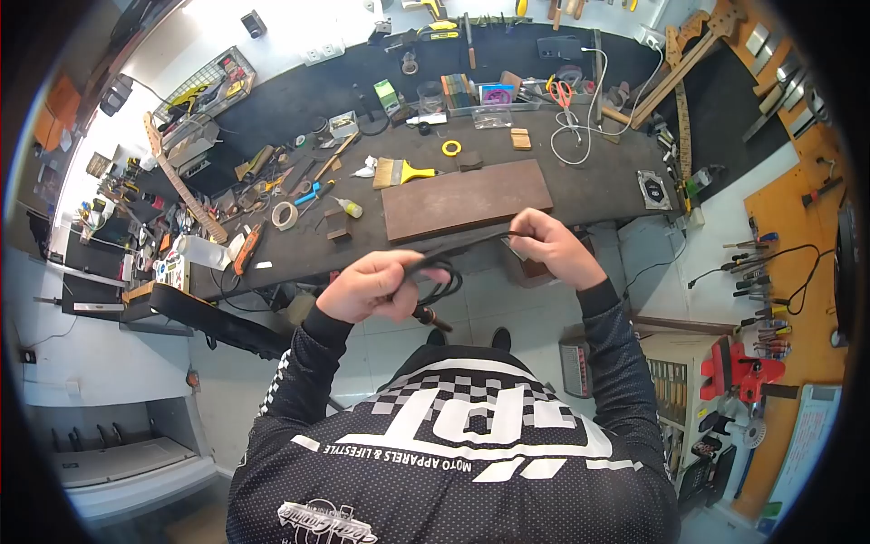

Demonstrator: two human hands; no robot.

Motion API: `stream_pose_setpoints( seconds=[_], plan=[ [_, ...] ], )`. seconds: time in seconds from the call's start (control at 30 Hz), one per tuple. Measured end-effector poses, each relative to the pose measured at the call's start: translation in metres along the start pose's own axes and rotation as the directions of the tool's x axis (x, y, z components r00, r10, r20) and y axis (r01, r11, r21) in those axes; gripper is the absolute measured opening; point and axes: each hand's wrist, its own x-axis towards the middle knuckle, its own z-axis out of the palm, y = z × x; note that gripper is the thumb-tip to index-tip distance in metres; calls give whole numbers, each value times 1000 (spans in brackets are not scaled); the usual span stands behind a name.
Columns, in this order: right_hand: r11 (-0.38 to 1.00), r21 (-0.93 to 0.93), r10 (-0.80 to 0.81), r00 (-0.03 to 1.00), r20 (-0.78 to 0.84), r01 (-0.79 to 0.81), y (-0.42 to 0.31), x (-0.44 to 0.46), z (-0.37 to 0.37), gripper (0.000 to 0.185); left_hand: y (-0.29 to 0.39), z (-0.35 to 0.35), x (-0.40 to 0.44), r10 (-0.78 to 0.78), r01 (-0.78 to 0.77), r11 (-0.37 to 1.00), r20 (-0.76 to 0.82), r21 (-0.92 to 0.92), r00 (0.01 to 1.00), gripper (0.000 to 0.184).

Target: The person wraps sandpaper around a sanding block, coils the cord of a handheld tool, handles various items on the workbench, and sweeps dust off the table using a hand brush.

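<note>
My left hand [370, 286] is closed around a looped black cable [445, 284], and several of its loops hang beside the fingers. From there a length of the cable runs up to my right hand [549, 250], which pinches it between thumb and fingers. Both hands are in front of the bench edge, near a flat brown wooden board [469, 199]. Below the left hand hangs a dark, slim object with a brownish end [439, 323]; whether it joins the cable, I cannot tell.
On the dark workbench [317, 258] lie a wide paintbrush [399, 172], a roll of yellow tape [451, 147], orange scissors [561, 92] and a white cable [580, 145]. A guitar neck [186, 181] leans at left. A red vise [739, 374] stands at right.
</note>
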Motion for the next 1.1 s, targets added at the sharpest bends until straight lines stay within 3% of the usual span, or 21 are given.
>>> stream_pose_setpoints(
  seconds=[0.1,0.13,0.2,0.27,0.33,0.37,0.43,0.53,0.73,0.83,0.93,1.03,1.1],
  plan=[
    [987,155,41,999,-15,-38,8,-15,0,11,-5,-2,6,225,-234,958,-72,-168,972,70],
    [994,96,51,997,-53,-46,8,-18,5,12,-4,-3,9,252,-262,935,-74,-239,965,70],
    [997,-22,65,990,-127,-69,10,-22,22,13,-6,9,18,294,-333,918,-193,-215,936,69],
    [941,-333,10,991,-133,-54,24,-26,40,20,-8,12,24,340,-388,898,-235,-207,911,66],
    [728,-683,-183,976,-119,53,31,-36,65,22,-7,20,29,321,-391,909,-353,-146,879,62],
    [603,-797,-189,976,-107,29,37,-42,76,19,-7,24,33,314,-391,913,-411,-117,856,60],
    [553,-833,-88,994,-72,-11,27,-50,99,18,-13,31,38,273,-356,931,-484,-86,832,56],
    [552,-828,-152,988,14,97,25,-51,109,20,-15,32,37,258,-318,947,-496,-40,829,52],
    [804,-594,43,999,17,-24,16,-45,87,25,-11,31,28,295,-329,944,-445,1,846,49],
    [922,-352,151,987,-55,-160,8,-48,86,26,-11,35,27,311,-358,934,-463,-13,830,45],
    [937,-21,345,935,-80,-348,2,-45,83,27,-15,31,26,319,-379,924,-448,-49,835,40],
    [905,334,306,948,-86,-262,12,-36,79,29,-15,28,24,286,-352,928,-372,-122,883,39],
    [897,407,251,956,-151,-172,6,-30,76,30,-15,27,25,234,-297,930,-276,-216,932,40]
  ],
)
